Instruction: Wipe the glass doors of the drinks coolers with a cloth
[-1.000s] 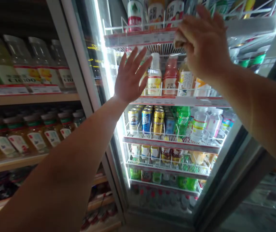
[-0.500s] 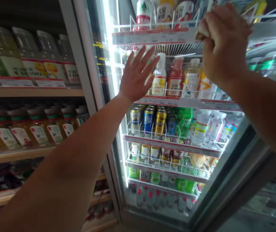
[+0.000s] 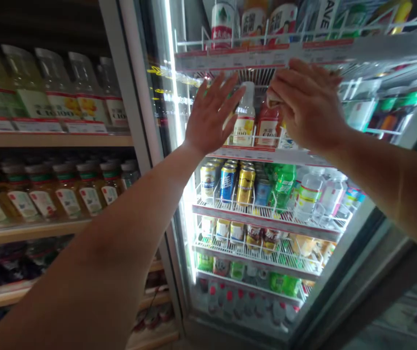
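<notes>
We hold our left grip (image 3: pixel 212 116) spread before the glass door (image 3: pixel 163 114); our right grip (image 3: pixel 303 104) curls round what looks like a pale cloth (image 3: pixel 272 100), before the red bottle (image 3: pixel 268 129).

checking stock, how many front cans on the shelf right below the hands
4, left to right: pale metal can, bright blue metal can, gold metal can, dull blue metal can. Cans behind are partly hidden.

The glass door (image 3: pixel 161 82) looks glossy, the cans (image 3: pixel 245 185) metallic.
</notes>
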`<act>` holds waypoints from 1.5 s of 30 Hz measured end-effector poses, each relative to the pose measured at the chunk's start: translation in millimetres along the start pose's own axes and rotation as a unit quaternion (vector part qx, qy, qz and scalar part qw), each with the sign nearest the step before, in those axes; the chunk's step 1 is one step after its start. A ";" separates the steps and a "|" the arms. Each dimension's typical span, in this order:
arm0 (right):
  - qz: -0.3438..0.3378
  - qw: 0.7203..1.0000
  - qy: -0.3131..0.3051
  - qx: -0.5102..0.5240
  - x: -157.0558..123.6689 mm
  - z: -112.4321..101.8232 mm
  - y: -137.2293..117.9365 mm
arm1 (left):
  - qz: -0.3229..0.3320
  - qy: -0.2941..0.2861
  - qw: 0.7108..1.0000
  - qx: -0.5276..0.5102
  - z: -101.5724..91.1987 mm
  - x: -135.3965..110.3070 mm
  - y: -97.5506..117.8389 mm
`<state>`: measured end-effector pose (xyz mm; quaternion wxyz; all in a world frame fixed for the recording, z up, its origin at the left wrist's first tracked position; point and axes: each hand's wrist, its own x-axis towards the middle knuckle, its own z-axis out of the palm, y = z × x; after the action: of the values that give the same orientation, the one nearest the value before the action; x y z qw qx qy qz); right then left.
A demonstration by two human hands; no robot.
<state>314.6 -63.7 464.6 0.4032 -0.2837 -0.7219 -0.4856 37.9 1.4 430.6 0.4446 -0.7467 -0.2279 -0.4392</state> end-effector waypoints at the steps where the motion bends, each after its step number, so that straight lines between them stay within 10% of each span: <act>1: -0.008 1.000 0.000 -0.004 0.9 -0.8 1.2 | 0.002 0.000 1.000 -0.001 0.6 -0.4 -0.8; 7: 0.060 0.996 0.040 -0.051 2.8 -4.0 -1.3 | -0.001 0.004 0.998 -0.055 4.5 -2.1 -3.6; 13: -0.014 0.999 -0.018 -0.042 -1.1 -3.0 -7.1 | -0.011 -0.003 0.996 -0.084 4.6 -2.0 -2.6; 17: 0.062 0.995 0.063 -0.056 8.0 -9.1 15.2 | -0.008 -0.006 0.997 -0.078 3.3 -2.2 -2.8; 23: -0.088 0.995 0.043 0.016 -5.0 0.9 16.8 | -0.011 -0.016 0.998 -0.057 2.7 -2.3 -2.5; 29: 0.081 0.988 0.101 -0.083 -1.2 -16.5 27.4 | -0.017 -0.028 0.997 -0.064 0.6 -1.3 -0.3; 34: -0.093 0.995 0.029 0.002 -13.3 -1.9 9.9 | -0.009 -0.017 0.999 -0.045 0.3 -1.7 0.2; 39: -0.015 0.991 0.134 -0.013 -8.7 -3.2 28.6 | -0.017 -0.013 0.998 -0.063 0.9 -2.2 -0.6; 45: -0.083 0.995 -0.016 0.045 -7.7 -7.7 9.2 | -0.031 -0.018 0.996 -0.079 -1.2 -0.6 0.9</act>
<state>328.3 -67.6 463.8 0.3627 -0.2117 -0.7705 -0.4795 37.7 -0.1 430.0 0.3662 -0.7799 -0.2228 -0.4561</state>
